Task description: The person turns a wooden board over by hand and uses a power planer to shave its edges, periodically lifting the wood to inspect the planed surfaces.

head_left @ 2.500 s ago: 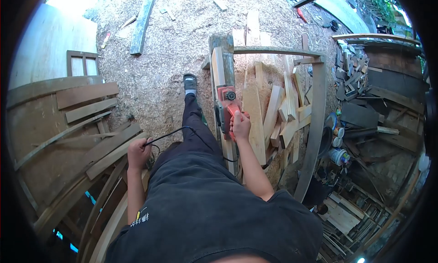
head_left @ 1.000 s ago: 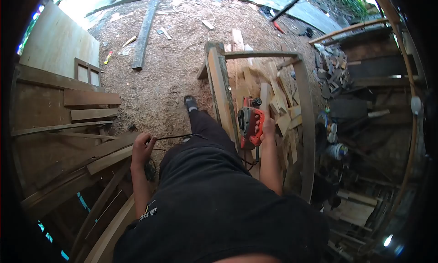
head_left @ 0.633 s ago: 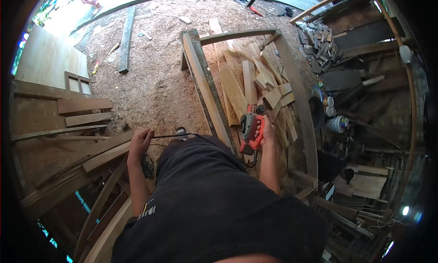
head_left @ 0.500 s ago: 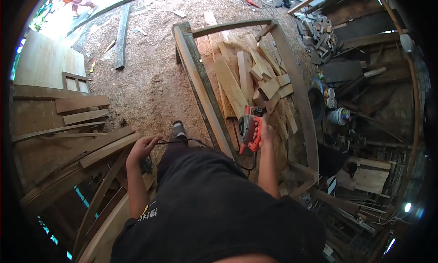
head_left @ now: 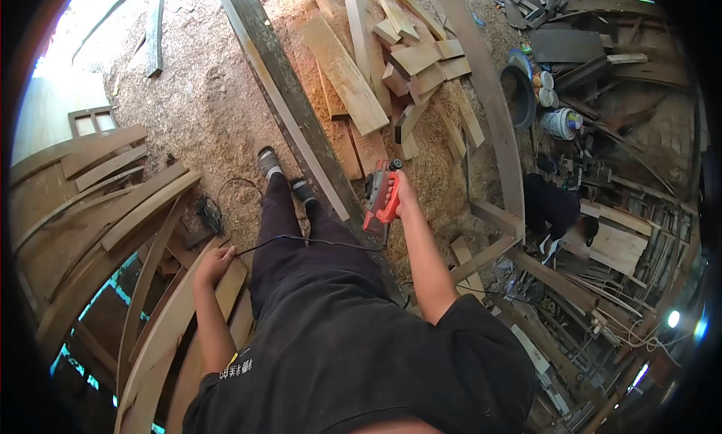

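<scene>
My right hand [head_left: 406, 195] is wrapped round the handle of a red and dark grey electric hand planer [head_left: 380, 201]. The planer hangs over the near end of a long worn timber beam [head_left: 301, 103]. Its black power cord [head_left: 301, 239] droops from the tool across my thighs to the left. My left hand [head_left: 216, 264] is closed on that cord, out beside the stacked boards. Both of my feet show on the sawdust-covered ground, left of the beam.
Cut wood blocks and boards [head_left: 346, 77] lie piled inside the timber frame [head_left: 492, 95]. Curved planks [head_left: 150, 208] are stacked at left. Buckets [head_left: 560, 123] and a black tyre [head_left: 517, 95] stand at right. Another person [head_left: 553, 204] bends down beyond the frame.
My view has shifted, so the frame and wood pile sit higher. A second foot now shows. Both hands keep their hold, and the cord is stretched straighter between them.
</scene>
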The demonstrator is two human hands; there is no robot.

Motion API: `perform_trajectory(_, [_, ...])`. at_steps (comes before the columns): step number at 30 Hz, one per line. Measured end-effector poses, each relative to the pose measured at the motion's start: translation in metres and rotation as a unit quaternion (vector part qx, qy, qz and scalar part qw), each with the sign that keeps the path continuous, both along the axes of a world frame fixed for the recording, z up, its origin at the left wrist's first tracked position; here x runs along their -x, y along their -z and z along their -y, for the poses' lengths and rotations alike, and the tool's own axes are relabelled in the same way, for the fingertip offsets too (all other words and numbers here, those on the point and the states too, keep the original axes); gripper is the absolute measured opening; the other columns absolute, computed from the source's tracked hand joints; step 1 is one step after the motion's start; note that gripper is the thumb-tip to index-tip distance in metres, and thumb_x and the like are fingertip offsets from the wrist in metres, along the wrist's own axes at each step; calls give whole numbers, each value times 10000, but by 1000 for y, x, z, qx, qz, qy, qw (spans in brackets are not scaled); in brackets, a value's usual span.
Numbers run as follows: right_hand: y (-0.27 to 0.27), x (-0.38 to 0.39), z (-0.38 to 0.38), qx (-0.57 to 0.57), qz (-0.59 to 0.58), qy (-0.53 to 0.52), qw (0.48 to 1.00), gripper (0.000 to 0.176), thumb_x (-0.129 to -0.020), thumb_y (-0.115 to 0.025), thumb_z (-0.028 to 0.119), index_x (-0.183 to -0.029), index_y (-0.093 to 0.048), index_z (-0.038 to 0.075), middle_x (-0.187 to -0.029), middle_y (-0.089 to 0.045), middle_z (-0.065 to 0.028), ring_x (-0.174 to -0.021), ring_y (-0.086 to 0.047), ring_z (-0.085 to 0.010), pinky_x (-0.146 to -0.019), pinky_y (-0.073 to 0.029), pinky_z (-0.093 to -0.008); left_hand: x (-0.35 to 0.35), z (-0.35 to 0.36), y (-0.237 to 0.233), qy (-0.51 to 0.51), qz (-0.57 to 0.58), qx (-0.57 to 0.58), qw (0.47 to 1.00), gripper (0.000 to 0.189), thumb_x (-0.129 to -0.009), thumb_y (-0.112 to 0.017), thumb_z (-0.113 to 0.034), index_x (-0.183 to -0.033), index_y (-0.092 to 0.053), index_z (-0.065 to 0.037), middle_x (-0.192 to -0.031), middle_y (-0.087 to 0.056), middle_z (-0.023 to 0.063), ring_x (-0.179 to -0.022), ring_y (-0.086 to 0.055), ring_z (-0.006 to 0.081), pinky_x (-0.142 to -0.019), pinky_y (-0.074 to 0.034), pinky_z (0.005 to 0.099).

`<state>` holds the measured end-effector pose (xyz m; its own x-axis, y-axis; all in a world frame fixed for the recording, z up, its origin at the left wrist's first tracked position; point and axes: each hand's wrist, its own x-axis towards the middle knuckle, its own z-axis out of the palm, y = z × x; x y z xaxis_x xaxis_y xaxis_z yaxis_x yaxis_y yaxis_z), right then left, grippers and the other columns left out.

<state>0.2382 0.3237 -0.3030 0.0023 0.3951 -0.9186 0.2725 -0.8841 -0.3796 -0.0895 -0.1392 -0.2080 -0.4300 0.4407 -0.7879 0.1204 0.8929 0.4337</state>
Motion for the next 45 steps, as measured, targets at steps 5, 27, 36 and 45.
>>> perform_trajectory(5, [84, -36, -6, 98, -57, 84, 990, 388, -1002, -565, 552, -894, -561, 180, -678, -479, 37, -537, -474, -138, -509, -440, -337, -26, 14, -17, 23, 47, 202, 978, 590, -1019, -586, -562, -790, -773, -51, -858, -740, 178, -892, -716, 318, -876, -525, 426])
perform_trajectory(27, [138, -36, -18, 118, -94, 110, 982, 522, -972, -530, 684, -854, -523, 175, -673, -475, 16, -598, -494, -159, -629, -523, -391, -156, 87, 36, -61, 17, 184, 981, 513, -1025, -574, -462, -815, -765, -35, -758, -694, 185, -772, -699, 289, -774, -526, 432])
perform_trajectory(36, [181, -66, -9, 151, -30, 106, 982, 368, -1010, -596, 499, -1172, -533, 174, -990, -519, -72, -845, -551, -261, -778, -572, -658, -153, 78, 68, -13, -55, 112, 992, 488, -1037, -555, -477, -1020, -701, -11, -1008, -733, 249, -985, -698, 431, -847, -534, 487])
perform_trajectory(45, [176, -96, 15, 87, -55, 87, 991, 441, -1031, -619, 372, -1368, -550, 96, -1221, -640, -119, -1142, -632, -316, -893, -583, -608, -127, 29, 121, 84, -71, 114, 987, 481, -1006, -583, -473, -1147, -715, -32, -1196, -710, 232, -1141, -667, 412, -984, -516, 495])
